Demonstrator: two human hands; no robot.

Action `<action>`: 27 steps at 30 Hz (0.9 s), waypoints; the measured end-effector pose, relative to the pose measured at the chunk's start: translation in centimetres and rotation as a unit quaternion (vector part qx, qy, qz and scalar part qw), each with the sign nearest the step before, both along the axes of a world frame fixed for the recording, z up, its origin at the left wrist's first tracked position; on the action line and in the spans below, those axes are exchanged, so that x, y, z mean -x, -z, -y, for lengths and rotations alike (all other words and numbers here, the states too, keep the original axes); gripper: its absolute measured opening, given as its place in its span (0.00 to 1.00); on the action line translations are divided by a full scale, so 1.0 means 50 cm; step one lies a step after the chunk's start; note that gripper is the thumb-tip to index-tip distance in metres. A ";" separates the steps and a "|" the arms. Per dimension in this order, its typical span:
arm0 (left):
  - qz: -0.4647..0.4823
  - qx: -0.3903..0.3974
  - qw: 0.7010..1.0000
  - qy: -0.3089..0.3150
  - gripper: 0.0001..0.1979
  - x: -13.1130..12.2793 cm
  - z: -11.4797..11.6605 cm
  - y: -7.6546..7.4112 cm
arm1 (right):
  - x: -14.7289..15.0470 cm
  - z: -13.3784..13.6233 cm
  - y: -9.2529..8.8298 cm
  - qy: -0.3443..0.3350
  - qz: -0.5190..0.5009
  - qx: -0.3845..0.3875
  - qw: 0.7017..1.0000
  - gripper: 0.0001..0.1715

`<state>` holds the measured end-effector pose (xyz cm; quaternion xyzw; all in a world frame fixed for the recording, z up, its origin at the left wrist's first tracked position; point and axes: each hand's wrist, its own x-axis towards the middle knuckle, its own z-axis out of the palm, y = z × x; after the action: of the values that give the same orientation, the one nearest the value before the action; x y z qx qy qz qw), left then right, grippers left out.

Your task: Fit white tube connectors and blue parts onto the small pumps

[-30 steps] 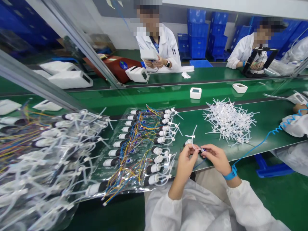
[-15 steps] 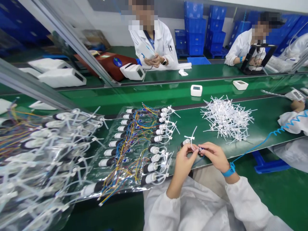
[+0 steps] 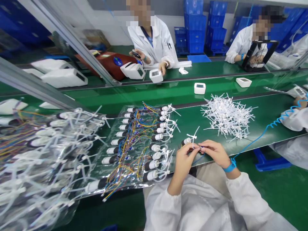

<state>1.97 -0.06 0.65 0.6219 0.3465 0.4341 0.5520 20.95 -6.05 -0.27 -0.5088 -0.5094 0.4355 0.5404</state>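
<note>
My left hand and my right hand meet at the fingertips near the belt's front edge. Both are closed in a pinch around a small bluish part, mostly hidden by the fingers. Just behind my left fingers lies a small white-and-black cylindrical motor or pump. White tubing with a T-shaped connector stands up beside it. A blue wire hangs below the fingers. To the left, rows of similar cylinders with tubing and coloured wires lie on clear plastic.
A heap of white tube pieces lies right of centre on the green belt. More wired assemblies pile up at left. White devices sit beyond. A coiled blue cord runs from my right wristband. Co-workers sit opposite and at right.
My hands stay pinched together with only slight finger movement. The co-worker opposite has lowered a white device onto the bench and now holds a dark object in the other hand.
</note>
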 end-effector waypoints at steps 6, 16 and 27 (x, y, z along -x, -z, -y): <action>0.017 0.069 0.997 -0.029 0.05 -0.003 0.005 0.001 | -0.004 0.000 0.001 -0.007 0.010 -0.002 1.000 0.14; -0.013 0.042 0.999 -0.019 0.05 -0.001 0.008 0.001 | -0.009 0.005 0.005 -0.009 0.054 -0.025 0.998 0.13; 0.019 0.067 0.997 -0.045 0.07 -0.006 0.010 0.000 | 0.003 -0.002 0.012 0.007 -0.060 0.056 0.997 0.23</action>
<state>2.28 -0.56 0.63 0.5589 0.3918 0.4459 0.5791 20.82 -5.97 -0.87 -0.5149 -0.4474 0.4890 0.5437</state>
